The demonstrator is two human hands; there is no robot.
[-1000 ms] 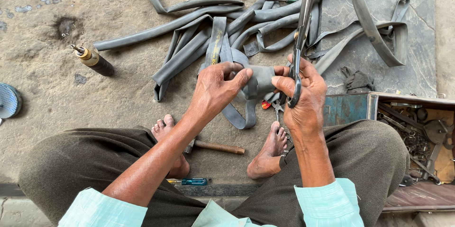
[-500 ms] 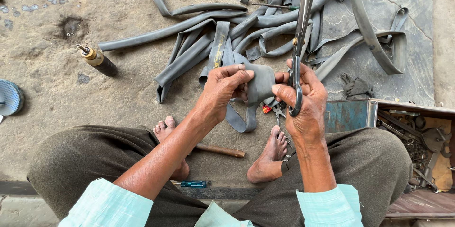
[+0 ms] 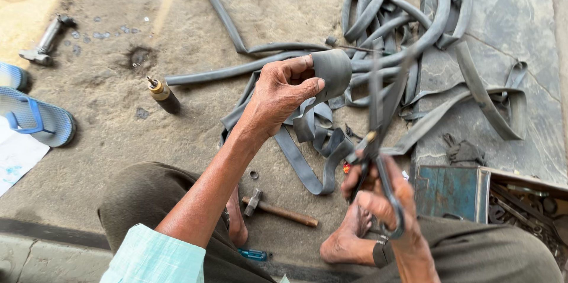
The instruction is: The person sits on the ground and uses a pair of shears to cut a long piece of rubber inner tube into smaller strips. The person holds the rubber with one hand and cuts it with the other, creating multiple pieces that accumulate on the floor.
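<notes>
Here the left hand (image 3: 283, 91) is closed around one end of a wide, flat strip of grey rubber inner tube (image 3: 331, 73), thumb over the top and fingers curled beneath, so the strip bends over the fingers and hangs down toward the ground. The right hand (image 3: 381, 203) grips one pair of long steel scissors (image 3: 378, 123) by the loops, blades pointing up and away and standing narrowly parted just right of the held strip.

Beyond both hands lies a tangle of cut grey rubber strips (image 3: 414, 28), too overlapped to count. Below the left wrist, between the two bare feet, rests one small hammer with a wooden handle (image 3: 278, 211), and just above it one small metal ring (image 3: 253, 174). Left of the left hand stands one dark bottle with a brass-coloured nozzle (image 3: 163, 95); well left of that are two blue rubber sandals (image 3: 38, 118), one metal fitting (image 3: 44, 40) and a white sheet (image 3: 15, 156) with faint blue marks. Right of the right hand sits one blue rusted metal box (image 3: 452, 191) holding scrap tools.

Compared with half a second ago, the left hand has lifted the strip up and away from the right hand, and the scissors have dropped lower, so the two hands are now well apart.
</notes>
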